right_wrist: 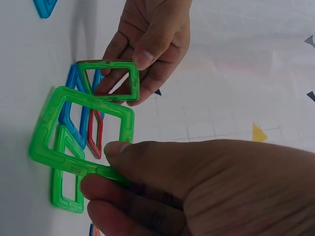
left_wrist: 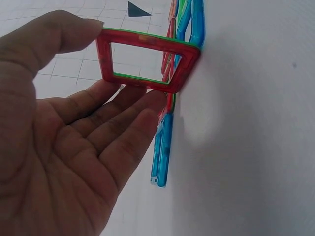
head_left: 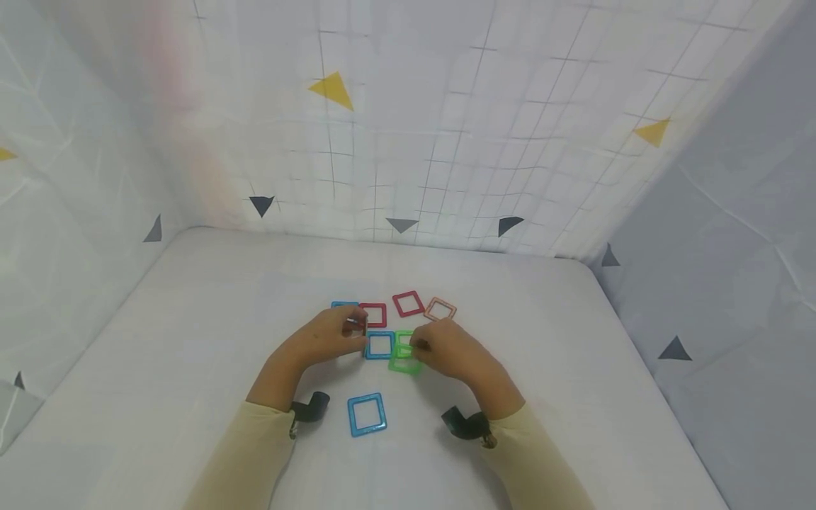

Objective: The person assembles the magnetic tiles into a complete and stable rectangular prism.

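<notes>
My left hand (head_left: 328, 334) pinches a red square magnetic tile frame (left_wrist: 189, 66), with a green square frame (right_wrist: 134, 81) flat against its other face. This pair stands upright at the left edge of a blue tile (head_left: 380, 356) lying on the table. Between thumb and fingers, my right hand (head_left: 452, 350) pinches another green square frame (right_wrist: 45, 125), tilted above a green tile (right_wrist: 55, 191) that lies beside the blue one. Behind the blue tile lies a red tile (head_left: 384, 316), and left of that another blue tile (head_left: 345, 304), partly hidden by my left hand.
A second red tile (head_left: 404, 294) and an orange tile (head_left: 448, 304) lie farther back on the right. Nearer to me, a separate blue tile (head_left: 367, 431) lies on the white table (head_left: 191, 425). Sheets with printed triangles surround the table's back and sides.
</notes>
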A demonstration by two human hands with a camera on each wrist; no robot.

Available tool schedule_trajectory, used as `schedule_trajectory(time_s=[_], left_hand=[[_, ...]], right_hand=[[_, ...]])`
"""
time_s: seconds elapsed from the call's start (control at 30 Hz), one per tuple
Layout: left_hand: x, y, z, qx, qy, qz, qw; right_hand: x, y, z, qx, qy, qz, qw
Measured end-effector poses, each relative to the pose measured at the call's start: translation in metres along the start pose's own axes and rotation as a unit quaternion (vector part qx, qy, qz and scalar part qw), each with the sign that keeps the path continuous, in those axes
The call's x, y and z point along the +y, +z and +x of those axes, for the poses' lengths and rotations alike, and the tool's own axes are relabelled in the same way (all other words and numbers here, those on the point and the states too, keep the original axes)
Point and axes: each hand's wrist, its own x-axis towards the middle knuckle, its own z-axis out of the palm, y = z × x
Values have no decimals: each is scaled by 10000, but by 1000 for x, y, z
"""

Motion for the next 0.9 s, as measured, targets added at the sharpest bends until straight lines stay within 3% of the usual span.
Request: schedule_trajectory(time_s=[0.47, 0.9], left_hand=[[0, 0, -1, -39, 46, -26, 10000], [-2, -1, 1, -38, 95, -7, 9999]], right_hand=[[-13, 3, -1, 119, -172, -218, 9995], [-25, 18, 2, 535, -755, -672, 9934]])
